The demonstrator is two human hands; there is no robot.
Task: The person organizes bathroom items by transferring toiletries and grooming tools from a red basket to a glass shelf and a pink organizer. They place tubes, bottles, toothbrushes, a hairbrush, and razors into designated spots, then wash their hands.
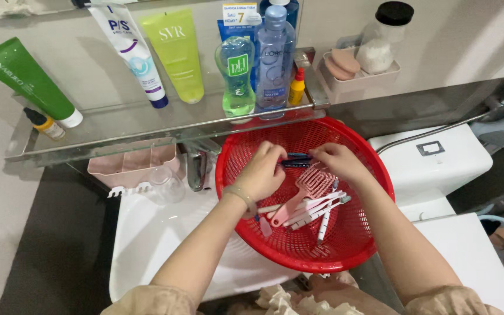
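Sink [147,233], red basket [357,157], hands [298,166], toothbrushes [316,210]

Left hand [262,172] and right hand [338,161] close together, fingers curled.

— What is the round red basket [354,151] made of?

— Glossy plastic, pierced all over into a fine mesh with a smooth solid rim. Inside lie a pink plastic hairbrush [309,188] with a slotted head and several thin white plastic sticks [316,211], all smooth.

— And the small dark blue piece [296,160] the fingers pinch?

— Hard and shiny; plastic by the look, though I cannot be sure.

— The shelf?

— A clear glass shelf [118,125] with a bright metal front edge. On it stand soft matt plastic tubes, green [21,79] and yellow-green [176,52], and a see-through blue plastic bottle [274,55].

— Below it?

— A glazed white ceramic washbasin [147,233], a polished chrome tap [196,166], and a clear tumbler [165,184].
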